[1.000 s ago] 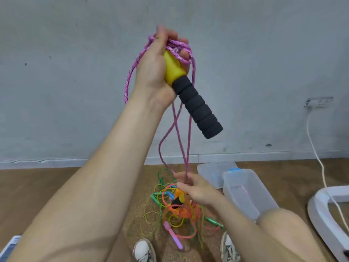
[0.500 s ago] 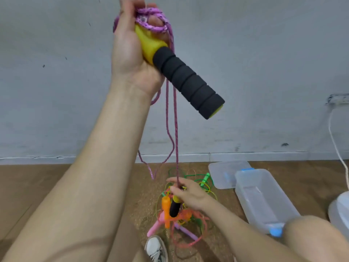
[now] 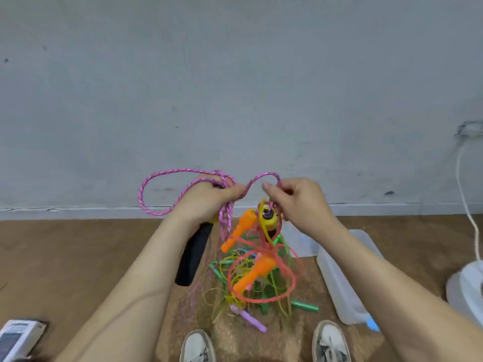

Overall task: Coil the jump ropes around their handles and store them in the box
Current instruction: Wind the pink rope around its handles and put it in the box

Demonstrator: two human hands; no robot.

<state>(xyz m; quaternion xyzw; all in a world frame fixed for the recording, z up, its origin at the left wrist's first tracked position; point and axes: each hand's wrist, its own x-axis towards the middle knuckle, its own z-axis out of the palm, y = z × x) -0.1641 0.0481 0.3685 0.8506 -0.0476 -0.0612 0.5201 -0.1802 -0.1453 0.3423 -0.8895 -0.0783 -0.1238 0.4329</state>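
Note:
My left hand (image 3: 206,199) grips the yellow end of a black foam handle (image 3: 193,254) together with loops of pink braided rope (image 3: 167,194); the handle hangs down below the hand. My right hand (image 3: 295,199) pinches the same pink rope close by, and a second yellow-and-black handle (image 3: 269,218) dangles just under it. Beneath both hands a tangle of other jump ropes (image 3: 258,278) lies on a mat, with orange, green and purple handles and red and yellow cords. The clear plastic box (image 3: 347,283) sits on the floor to the right of the pile.
The box lid (image 3: 300,241) lies behind the pile near the wall. My two shoes (image 3: 198,346) stand at the mat's front edge. A white fan base (image 3: 465,286) with a white cable is at the far right. A white device (image 3: 15,335) lies at the bottom left.
My left hand came down from high overhead to chest height with the handle. My right hand rose from the pile and now pinches the pink rope beside it, lifting the second handle.

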